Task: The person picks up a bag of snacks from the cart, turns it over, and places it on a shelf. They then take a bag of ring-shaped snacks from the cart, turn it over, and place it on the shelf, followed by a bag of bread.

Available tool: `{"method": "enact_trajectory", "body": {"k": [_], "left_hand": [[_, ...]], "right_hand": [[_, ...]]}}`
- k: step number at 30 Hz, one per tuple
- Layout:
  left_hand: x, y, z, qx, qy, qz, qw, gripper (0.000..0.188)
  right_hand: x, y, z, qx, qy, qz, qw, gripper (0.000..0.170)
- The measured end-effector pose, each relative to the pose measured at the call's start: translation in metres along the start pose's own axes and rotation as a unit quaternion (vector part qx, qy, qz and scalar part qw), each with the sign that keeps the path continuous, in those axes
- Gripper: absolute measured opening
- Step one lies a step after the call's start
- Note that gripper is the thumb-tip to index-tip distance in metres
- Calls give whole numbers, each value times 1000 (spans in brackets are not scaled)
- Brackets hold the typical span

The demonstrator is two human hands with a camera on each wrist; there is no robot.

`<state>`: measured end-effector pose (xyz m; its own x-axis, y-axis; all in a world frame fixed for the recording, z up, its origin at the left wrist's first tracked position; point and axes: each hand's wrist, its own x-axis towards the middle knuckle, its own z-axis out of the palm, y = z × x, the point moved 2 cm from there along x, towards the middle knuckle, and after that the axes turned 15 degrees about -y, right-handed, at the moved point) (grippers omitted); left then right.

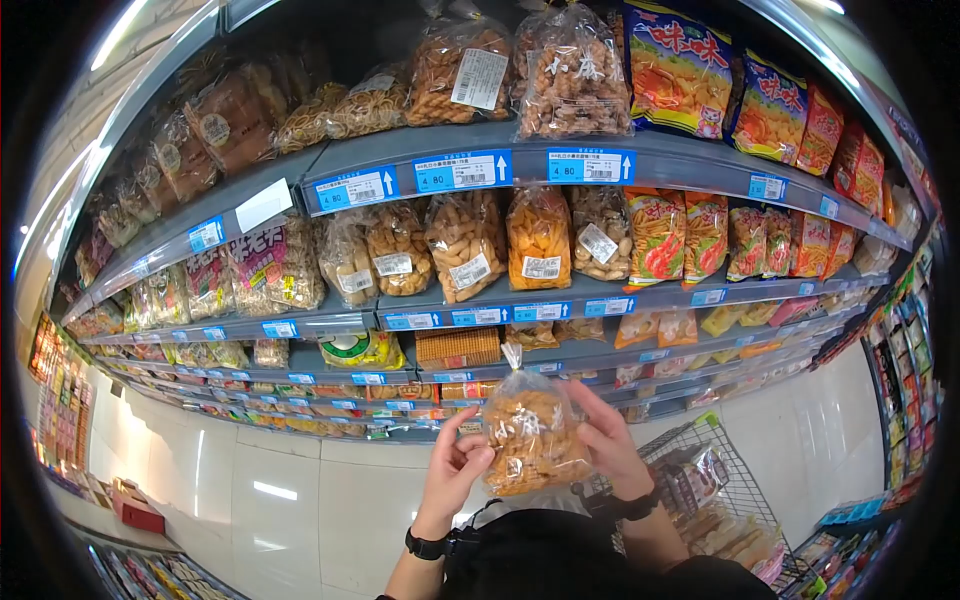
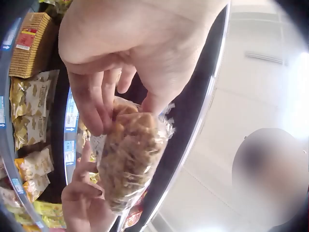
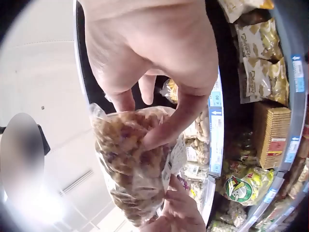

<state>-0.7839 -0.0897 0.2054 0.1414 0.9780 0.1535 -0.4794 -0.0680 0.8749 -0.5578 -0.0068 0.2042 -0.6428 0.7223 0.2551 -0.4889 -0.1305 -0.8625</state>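
A clear bag of brown twisted snacks (image 1: 535, 440), its top gathered and tied, is held upright between both hands in front of the shelves. The left hand (image 1: 458, 470) grips the bag's left side, thumb toward the wearer and fingers behind. On the right side the right hand (image 1: 612, 445) holds it between thumb and fingers. In the left wrist view the left hand (image 2: 130, 53) pinches one end of the bag (image 2: 133, 159). The right wrist view has the right hand (image 3: 154, 53) gripping the bag (image 3: 133, 159), with a white label on its far side.
Shelves of bagged snacks with blue price tags (image 1: 462, 171) curve across the view. Similar brown snack bags (image 1: 575, 80) stand on the upper shelf. A wire cart (image 1: 745, 470) holding packages is at the lower right, and a red box (image 1: 137, 507) lies at the lower left.
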Motion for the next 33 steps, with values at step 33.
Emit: {"method": "enact_trajectory", "body": {"k": [33], "left_hand": [[11, -16, -11, -76, 40, -56, 995, 33]], "right_hand": [[3, 30, -5, 17, 4, 76, 997, 38]]}}
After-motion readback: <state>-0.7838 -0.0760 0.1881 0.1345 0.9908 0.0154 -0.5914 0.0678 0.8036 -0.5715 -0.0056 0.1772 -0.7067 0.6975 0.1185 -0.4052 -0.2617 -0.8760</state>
